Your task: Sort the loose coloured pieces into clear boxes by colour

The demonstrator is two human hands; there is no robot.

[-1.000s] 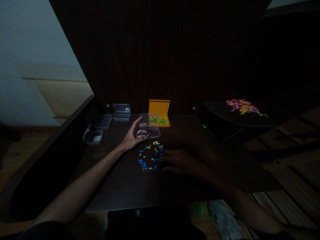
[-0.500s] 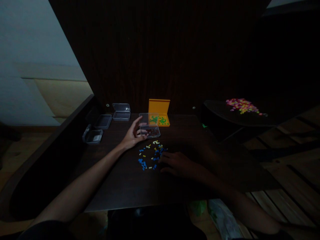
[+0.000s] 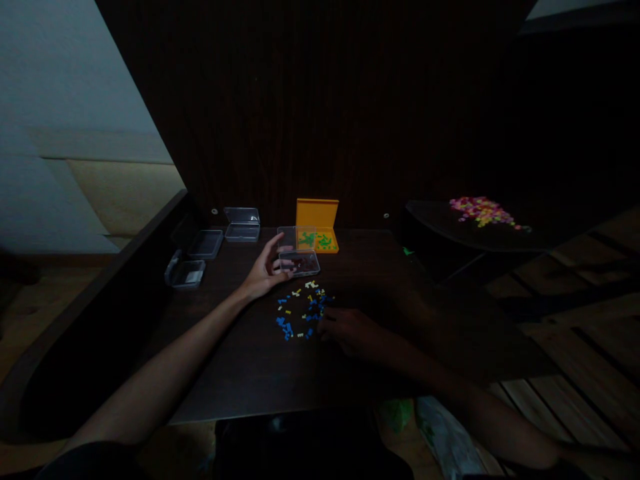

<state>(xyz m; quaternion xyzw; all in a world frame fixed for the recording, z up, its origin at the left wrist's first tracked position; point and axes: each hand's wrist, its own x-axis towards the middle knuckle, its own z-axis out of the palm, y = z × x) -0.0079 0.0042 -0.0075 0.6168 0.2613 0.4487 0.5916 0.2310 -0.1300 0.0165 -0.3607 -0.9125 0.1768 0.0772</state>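
My left hand grips the left side of an open clear plastic box, its thumb at the front and its fingers behind. Small dark reddish pieces lie inside that box. Just in front, small blue, yellow and cream plastic pieces are scattered on the dark table. At the right edge of the scatter, my right hand rests low with its fingertips pressed together. Whatever those fingertips hold is too small and dark to see. Behind the clear box stands an open orange box with small green pieces in it.
Open clear boxes stand at the table's left: one at the back, one in the middle, one nearer. A heap of pink and yellow pieces lies on a dark side shelf. A tall dark panel rises behind.
My right hand's fingers have drawn together at the edge of the scattered pieces. My left hand and the clear box have stayed in place.
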